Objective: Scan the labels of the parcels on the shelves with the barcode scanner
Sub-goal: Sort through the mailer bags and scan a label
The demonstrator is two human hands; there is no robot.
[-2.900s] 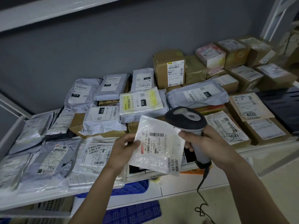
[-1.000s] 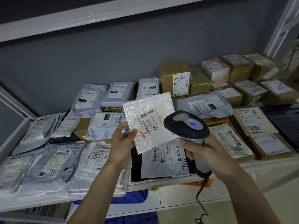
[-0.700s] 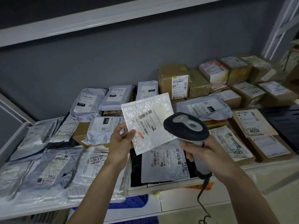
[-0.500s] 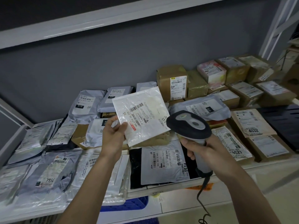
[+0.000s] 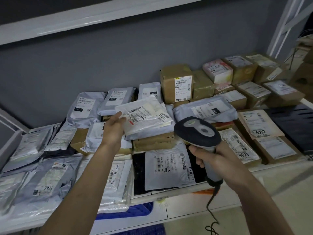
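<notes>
Both forearms are bare to the frame's edge, no sleeves showing; left hand (image 5: 113,131) and right hand (image 5: 218,162) ungloved.

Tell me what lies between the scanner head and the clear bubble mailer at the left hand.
In the head view, a stack of brown cardboard parcels shows in the gap between the barcode scanner and the bubble mailer touched by the left hand.
</notes>
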